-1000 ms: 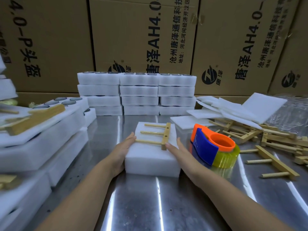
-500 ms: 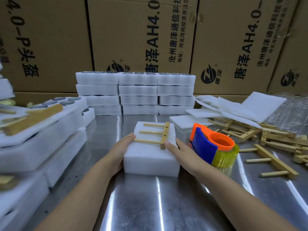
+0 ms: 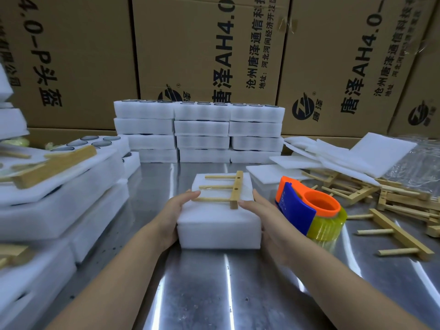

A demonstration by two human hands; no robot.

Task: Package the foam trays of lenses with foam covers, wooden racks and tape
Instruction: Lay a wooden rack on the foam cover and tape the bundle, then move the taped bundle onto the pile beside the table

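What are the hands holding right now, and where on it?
The foam tray package, wooden rack on top: left hand and right hand press its left and right sides, fingers lying along the top edges.

Printed cardboard cartons (image 3: 204, 55) wall off a shiny steel table (image 3: 214, 294).

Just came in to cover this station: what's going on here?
A person holds a covered foam tray between left hand and right hand on the metal table, a wooden rack lying on top. The tape dispenser sits untouched to its right. More foam trays are stacked behind; loose racks and foam covers lie at right.
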